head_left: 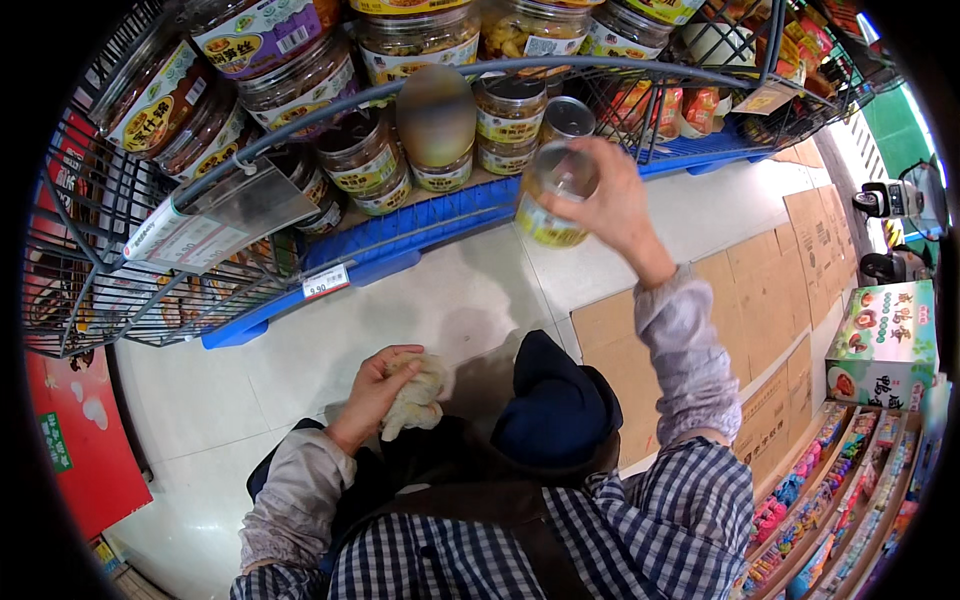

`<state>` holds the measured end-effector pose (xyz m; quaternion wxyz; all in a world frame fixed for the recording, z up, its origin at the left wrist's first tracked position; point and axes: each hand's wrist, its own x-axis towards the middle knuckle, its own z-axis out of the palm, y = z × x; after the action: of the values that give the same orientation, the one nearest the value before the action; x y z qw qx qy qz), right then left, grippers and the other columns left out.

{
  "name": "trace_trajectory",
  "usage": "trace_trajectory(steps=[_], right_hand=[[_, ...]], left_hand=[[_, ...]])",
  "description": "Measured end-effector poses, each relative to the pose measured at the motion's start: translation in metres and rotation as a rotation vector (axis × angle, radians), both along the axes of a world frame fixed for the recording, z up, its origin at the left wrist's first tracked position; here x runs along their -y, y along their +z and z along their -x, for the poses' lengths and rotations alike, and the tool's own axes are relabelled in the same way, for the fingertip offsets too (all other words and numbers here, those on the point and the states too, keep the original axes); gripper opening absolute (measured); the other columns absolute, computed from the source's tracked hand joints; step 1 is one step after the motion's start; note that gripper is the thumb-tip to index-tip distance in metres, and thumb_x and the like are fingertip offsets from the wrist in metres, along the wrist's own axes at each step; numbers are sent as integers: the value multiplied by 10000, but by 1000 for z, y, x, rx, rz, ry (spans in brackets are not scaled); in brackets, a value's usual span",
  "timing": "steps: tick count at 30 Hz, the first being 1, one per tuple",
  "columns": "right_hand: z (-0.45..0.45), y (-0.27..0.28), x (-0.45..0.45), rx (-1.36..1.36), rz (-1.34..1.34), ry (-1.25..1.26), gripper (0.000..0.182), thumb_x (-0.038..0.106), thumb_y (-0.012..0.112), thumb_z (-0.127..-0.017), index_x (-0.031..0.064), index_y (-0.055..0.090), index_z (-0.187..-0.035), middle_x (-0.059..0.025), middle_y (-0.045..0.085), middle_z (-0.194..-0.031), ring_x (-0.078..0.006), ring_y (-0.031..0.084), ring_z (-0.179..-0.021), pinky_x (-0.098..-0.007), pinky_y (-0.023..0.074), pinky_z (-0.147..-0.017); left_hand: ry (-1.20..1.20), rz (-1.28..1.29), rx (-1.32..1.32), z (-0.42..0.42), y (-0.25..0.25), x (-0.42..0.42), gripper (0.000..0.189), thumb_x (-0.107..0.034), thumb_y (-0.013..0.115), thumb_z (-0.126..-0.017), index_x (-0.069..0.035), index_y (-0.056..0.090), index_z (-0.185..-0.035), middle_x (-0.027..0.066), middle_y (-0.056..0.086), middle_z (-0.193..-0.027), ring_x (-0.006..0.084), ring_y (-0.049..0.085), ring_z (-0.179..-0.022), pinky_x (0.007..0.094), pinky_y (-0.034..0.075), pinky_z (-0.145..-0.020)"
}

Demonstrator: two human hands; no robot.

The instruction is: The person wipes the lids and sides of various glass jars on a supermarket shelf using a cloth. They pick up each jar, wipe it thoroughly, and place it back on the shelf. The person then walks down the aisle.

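Observation:
My right hand (611, 202) grips a clear plastic jar (553, 229) with a yellow-green label, held just in front of the shelf's blue bottom edge. A pale, crumpled cloth (415, 394) is in my left hand (382, 386), above my lap. Behind the raised jar stands another lidded jar (568, 118). Stacked small jars (511, 112) with yellow labels sit beside it on the lower shelf, and more stacked jars (366, 161) are farther left. Larger jars of preserved food (416, 45) fill the level above. A blurred round patch hides part of one small jar.
The wire shelf's grey rail (300, 120) curves above the lower jars. A price-tag holder (217, 217) hangs at the left. Flattened cardboard (667, 322) covers floor tiles at the right. Beyond it are a printed carton (877, 341) and racks of small packets (832, 487). A red panel (82, 442) stands left.

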<state>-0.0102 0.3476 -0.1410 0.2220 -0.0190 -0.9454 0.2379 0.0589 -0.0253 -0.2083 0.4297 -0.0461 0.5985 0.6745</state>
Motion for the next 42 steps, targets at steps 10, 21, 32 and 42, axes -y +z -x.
trace_trajectory(steps=[10, 21, 32, 42], right_hand=[[112, -29, -89, 16, -238, -256, 715, 533, 725, -626, 47, 598, -1134, -215, 577, -1135, -381, 544, -1063, -450, 459, -890], [144, -26, -95, 146, -376, -118, 678, 673, 578, -744, 93, 682, -1081, -179, 666, -1057, -350, 631, -968, -426, 476, -883], [165, -51, -121, 119, -439, -68, 851, 748, 530, -739, 4, 625, -1141, -256, 633, -1078, -406, 613, -1007, -445, 489, -902], [143, -13, -71, 277, -355, 40, 560, 475, 585, -783, 4, 629, -1083, -253, 646, -1030, -413, 599, -999, -466, 464, -901]], left_hand=[[7, 33, 43, 2, 14, -3, 268, -128, 571, -936, -16, 564, -1180, 70, 645, -1017, 139, 624, -897, 285, 529, -790], [-41, 81, -15, -4, 16, 13, 284, -147, 584, -929, -18, 565, -1181, 63, 643, -1012, 122, 614, -894, 267, 517, -785], [-49, 71, -35, -2, 8, 15, 298, -165, 628, -906, -16, 575, -1158, 44, 644, -991, 107, 602, -882, 257, 499, -775], [-86, 87, -51, -6, 16, 17, 302, -149, 589, -926, -15, 550, -1194, 63, 637, -1037, 125, 610, -920, 264, 511, -807]])
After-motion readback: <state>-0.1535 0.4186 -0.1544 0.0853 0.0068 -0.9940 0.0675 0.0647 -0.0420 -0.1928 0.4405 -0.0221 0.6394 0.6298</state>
